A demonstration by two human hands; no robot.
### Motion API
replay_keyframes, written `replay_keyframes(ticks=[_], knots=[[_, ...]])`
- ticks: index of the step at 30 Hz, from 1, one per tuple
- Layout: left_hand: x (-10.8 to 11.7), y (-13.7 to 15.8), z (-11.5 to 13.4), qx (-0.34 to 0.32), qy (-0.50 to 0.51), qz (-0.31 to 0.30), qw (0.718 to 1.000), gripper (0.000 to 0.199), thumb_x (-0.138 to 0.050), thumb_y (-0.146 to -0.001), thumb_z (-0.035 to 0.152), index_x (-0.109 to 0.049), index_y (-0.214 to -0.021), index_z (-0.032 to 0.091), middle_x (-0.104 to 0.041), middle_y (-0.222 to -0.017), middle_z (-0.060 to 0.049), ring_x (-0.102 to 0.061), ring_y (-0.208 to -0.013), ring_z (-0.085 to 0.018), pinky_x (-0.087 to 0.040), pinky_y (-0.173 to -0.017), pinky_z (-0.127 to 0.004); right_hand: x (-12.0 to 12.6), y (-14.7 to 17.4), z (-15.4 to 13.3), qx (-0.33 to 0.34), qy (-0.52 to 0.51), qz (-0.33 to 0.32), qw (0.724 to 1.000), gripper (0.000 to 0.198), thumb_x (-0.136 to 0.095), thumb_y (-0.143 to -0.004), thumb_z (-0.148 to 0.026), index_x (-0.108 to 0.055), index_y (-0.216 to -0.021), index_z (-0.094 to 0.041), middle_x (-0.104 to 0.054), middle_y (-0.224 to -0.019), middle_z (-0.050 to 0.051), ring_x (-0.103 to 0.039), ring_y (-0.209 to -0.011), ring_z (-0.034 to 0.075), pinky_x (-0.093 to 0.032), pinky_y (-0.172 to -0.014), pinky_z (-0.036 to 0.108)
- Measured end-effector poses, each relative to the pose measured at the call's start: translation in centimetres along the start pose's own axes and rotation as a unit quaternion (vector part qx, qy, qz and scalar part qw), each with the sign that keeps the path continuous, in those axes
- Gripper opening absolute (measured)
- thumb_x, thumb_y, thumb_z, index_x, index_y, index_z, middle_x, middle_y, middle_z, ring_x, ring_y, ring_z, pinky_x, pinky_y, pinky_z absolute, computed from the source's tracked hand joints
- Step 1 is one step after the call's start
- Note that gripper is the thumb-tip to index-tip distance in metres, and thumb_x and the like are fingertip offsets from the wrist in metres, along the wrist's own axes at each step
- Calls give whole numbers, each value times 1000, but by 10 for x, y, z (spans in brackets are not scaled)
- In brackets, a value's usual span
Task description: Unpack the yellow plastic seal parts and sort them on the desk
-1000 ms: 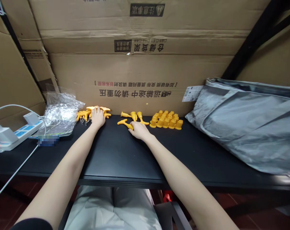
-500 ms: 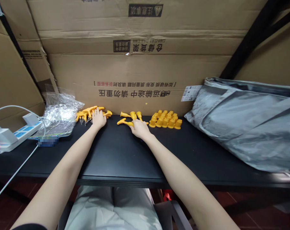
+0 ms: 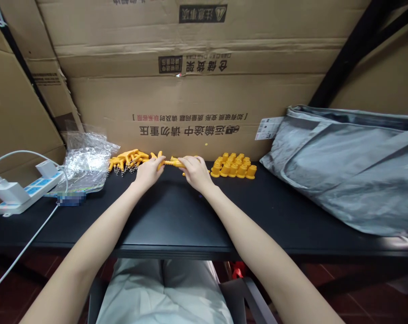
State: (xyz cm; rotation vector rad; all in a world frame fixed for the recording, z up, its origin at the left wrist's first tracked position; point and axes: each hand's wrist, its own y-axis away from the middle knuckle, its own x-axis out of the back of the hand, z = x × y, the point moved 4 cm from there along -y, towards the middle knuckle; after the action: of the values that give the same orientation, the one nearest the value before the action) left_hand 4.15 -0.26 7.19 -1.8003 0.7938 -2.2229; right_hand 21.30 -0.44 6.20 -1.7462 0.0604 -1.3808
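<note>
My left hand (image 3: 149,173) is closed around the T-shaped handle of a yellow corkscrew (image 3: 161,159). Its shank points right, towards my right hand (image 3: 197,173), whose fingers grip a yellow flared plastic sleeve (image 3: 177,163). The two pieces meet end to end between my hands; whether the tip is inside the sleeve I cannot tell. Left of my left hand lies a pile of yellow corkscrews (image 3: 127,157) with metal spirals towards me. To the right of my right hand, several yellow cup-like bases (image 3: 233,167) stand in rows. My right hand mostly hides the yellow pieces behind it.
A cardboard sheet (image 3: 197,96) stands along the back of the black table (image 3: 177,220). At the left are clear plastic bags (image 3: 84,157) and a white power strip (image 3: 24,198) with plugs and a cable. A large grey bag (image 3: 345,171) fills the right side.
My left hand has come right from the pile with a corkscrew in it. My right hand has lifted a flared sleeve, and the two pieces are now brought together.
</note>
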Motion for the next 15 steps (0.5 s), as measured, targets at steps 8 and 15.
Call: replay_keyframes(ticks=[8,15], knots=[[4,6,-2,-23,-21,22,999,34,-48,-89,29,-61,-120,23,-70,-106,-9,-67,-95,-21,-51,-82,-30,-11,-1,-3,-17,25,-42,999,37,-38,-96,-25,-54,-128,-15,-62,-119,17,-51,-114,28,-23,-102,47],[-2,6,-5,-32,5,12,999,33,-53,-85,27,-62,-116,20,-72,-104,-8,-68,-91,-21,-51,-82,-30,-7,-3,-4,-4,39,-39,998,26,-42,-95,-23,-60,-113,-16,-64,-113,14,-51,-108,26,-23,-100,44]])
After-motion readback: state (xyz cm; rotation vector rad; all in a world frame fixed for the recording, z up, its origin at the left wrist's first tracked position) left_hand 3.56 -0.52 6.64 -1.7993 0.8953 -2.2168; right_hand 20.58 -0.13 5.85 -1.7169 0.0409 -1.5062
